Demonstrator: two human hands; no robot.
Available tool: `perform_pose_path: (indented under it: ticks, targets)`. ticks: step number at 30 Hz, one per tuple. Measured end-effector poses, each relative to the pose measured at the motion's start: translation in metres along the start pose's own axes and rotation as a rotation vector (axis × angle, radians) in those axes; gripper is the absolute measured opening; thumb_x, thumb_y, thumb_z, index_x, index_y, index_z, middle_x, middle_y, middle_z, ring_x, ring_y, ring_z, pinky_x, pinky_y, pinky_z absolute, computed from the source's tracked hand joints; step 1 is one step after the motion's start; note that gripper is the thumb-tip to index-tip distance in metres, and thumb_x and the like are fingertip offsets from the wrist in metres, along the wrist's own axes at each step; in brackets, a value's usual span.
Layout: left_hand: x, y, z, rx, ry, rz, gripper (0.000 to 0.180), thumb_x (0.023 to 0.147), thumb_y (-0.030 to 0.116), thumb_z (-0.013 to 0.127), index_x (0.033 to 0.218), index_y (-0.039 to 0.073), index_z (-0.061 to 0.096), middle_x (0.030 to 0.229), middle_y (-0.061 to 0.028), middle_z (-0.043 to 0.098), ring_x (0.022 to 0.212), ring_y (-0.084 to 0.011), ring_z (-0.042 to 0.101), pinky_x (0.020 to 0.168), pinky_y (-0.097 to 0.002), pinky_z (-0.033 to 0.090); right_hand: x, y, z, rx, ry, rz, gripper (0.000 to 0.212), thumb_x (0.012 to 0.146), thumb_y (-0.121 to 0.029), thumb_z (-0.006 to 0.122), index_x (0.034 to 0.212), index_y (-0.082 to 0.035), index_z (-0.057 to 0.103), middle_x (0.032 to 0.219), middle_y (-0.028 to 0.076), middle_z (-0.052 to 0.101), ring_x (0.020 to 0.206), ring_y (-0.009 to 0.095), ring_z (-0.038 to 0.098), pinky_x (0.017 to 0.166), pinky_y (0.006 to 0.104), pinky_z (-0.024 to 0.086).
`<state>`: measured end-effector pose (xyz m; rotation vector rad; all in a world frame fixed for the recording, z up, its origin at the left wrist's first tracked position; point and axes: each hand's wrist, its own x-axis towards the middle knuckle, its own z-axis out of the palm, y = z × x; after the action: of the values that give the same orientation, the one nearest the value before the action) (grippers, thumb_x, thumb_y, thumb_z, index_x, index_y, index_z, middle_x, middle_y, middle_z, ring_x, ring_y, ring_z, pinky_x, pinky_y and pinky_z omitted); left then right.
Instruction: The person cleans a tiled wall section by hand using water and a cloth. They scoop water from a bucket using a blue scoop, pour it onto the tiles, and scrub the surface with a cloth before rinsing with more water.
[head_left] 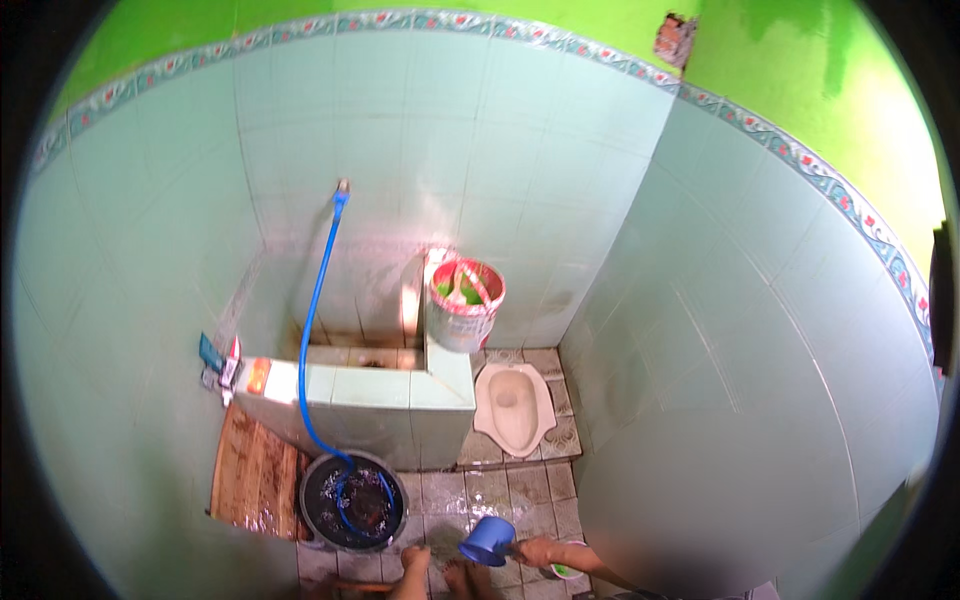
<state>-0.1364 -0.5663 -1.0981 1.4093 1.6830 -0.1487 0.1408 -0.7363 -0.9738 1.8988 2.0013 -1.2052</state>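
Observation:
A blue plastic dipper (487,541) hangs over the tiled floor near the lower edge, tilted. My right hand (538,551) is closed round its handle, reaching in from the right. To the left of the dipper, my left hand (415,557) is held low with its fingers curled; what it holds, if anything, is too small to make out. Left of that hand stands a round black tub (353,540) of water. A blue hose (312,330) runs from a wall tap (343,187) over a tiled ledge down into the tub.
A wooden washboard (255,470) leans left of the tub. On the tiled basin ledge (440,392) stands a white-and-red bucket (465,325) with a brush inside; an orange packet (258,376) lies at its left end. A squat toilet (514,428) is behind the dipper. Bare feet (467,580) show below.

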Motion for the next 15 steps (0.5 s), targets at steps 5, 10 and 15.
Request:
perform_pose_path:
  ticks: [5,10,15]
  targets:
    - [0.017,-0.005,-0.046,-0.112,0.177,0.214,0.035,0.084,0.035,0.063,0.082,0.002,0.074,0.075,-0.0153,0.072,0.068,-0.0280,0.071,0.065,-0.0411,0.057,0.024,0.001,0.003,-0.002,0.036,0.000,0.048,0.096,-0.046,0.055,0.118,-0.004,0.065,0.091,0.020,0.072,0.074,0.035,0.070,0.065,0.0469,0.055]
    - [0.015,0.045,-0.077,-0.200,0.033,0.155,0.035,0.085,0.035,0.063,0.081,0.002,0.073,0.074,-0.0147,0.072,0.066,-0.0273,0.070,0.064,-0.0408,0.057,0.027,-0.004,-0.041,0.132,0.127,0.106,0.049,0.096,-0.047,0.055,0.115,-0.003,0.066,0.089,0.020,0.072,0.073,0.034,0.070,0.065,0.0464,0.055]
    - [0.010,0.079,-0.088,-0.220,-0.025,0.187,0.034,0.086,0.035,0.062,0.080,0.002,0.073,0.073,-0.0141,0.071,0.064,-0.0266,0.070,0.062,-0.0404,0.057,0.024,-0.001,-0.060,0.187,0.182,0.152,0.049,0.095,-0.048,0.055,0.113,-0.003,0.066,0.088,0.019,0.072,0.072,0.033,0.070,0.064,0.0459,0.055]
